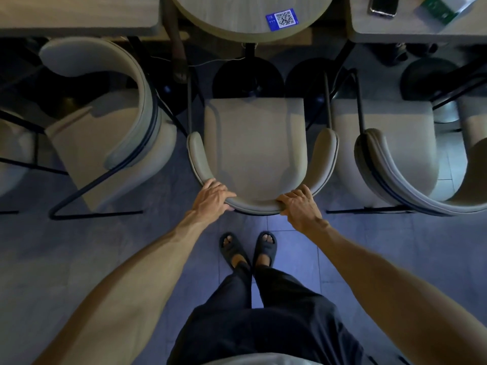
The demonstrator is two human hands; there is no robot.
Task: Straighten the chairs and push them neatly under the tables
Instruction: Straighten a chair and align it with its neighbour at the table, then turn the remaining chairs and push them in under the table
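Note:
A grey padded chair with a curved backrest stands straight in front of me, facing a round table at the top middle. My left hand grips the backrest's left rear curve, fingers curled over its top. My right hand grips the right rear curve the same way. The seat's front edge lies just short of the table's black pedestal base. A second grey chair at the left is turned askew. A third chair stands close on the right.
Rectangular tables sit at the top left and top right; the right one carries a phone and a green-white box. A QR sticker is on the round table. My sandalled feet stand on the tiled floor.

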